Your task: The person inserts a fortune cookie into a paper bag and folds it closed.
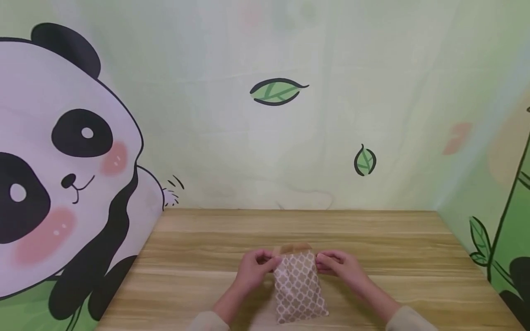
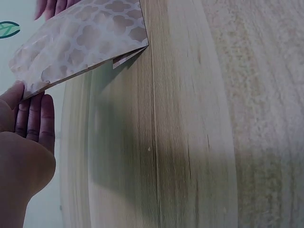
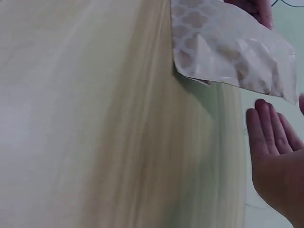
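A brown paper bag [image 1: 299,289] with a white lattice pattern is held tilted over the wooden table in the head view. At its upper left corner, my left hand [image 1: 253,268] pinches the edge between thumb and fingers. The left wrist view shows the bag [image 2: 90,40] with the thumb of the left hand [image 2: 28,142] on top and the fingers beneath. My right hand [image 1: 341,266] is at the upper right corner. In the right wrist view, the fairly straight fingers of the right hand [image 3: 280,147] are just apart from the bag [image 3: 228,47]. A brown blurred strip shows behind the bag's top edge.
The wood-grain table [image 1: 186,243] extends around both hands. Behind it hangs a pale green backdrop [image 1: 215,138] printed with leaves and a large panda [image 1: 95,184] at the left.
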Motion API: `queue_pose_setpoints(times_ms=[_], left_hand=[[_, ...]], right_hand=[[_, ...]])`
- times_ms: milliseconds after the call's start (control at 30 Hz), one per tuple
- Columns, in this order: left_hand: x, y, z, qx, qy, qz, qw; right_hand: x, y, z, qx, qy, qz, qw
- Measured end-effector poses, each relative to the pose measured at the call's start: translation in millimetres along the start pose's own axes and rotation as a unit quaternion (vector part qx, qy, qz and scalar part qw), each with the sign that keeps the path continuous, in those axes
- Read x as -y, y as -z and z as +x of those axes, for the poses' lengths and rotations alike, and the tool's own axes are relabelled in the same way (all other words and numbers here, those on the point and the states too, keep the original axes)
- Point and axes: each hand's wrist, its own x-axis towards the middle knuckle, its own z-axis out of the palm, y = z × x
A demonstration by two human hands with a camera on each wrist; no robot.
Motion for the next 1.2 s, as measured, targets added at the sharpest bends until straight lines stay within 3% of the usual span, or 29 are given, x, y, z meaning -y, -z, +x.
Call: queue_pose_setpoints(times_ms=[133, 333, 567, 1200], left_hand=[[-1.6, -3.4, -0.3, 0.006, -0.002, -0.005, 1.0000], [-0.5, -6.6, -0.6, 0.009, -0.008, -0.016, 0.9998], [8.5, -5.7, -0.1, 0.002, -0.002, -0.021, 0.9998], [18.3, -8.8, 2.4, 0.006, 0.014, -0.063, 0.9979]], right_hand=[[5, -4, 4.0, 0.013, -0.016, -0.042, 0.9989], [9, -9, 8.9, 0.006, 0.001, -0.065, 0.9979], [2, -7, 7.6, -0.021, -0.001, -0.024, 0.9995], [-7, -3, 3.3, -0.044, -0.026, 0.024, 0.9984]])
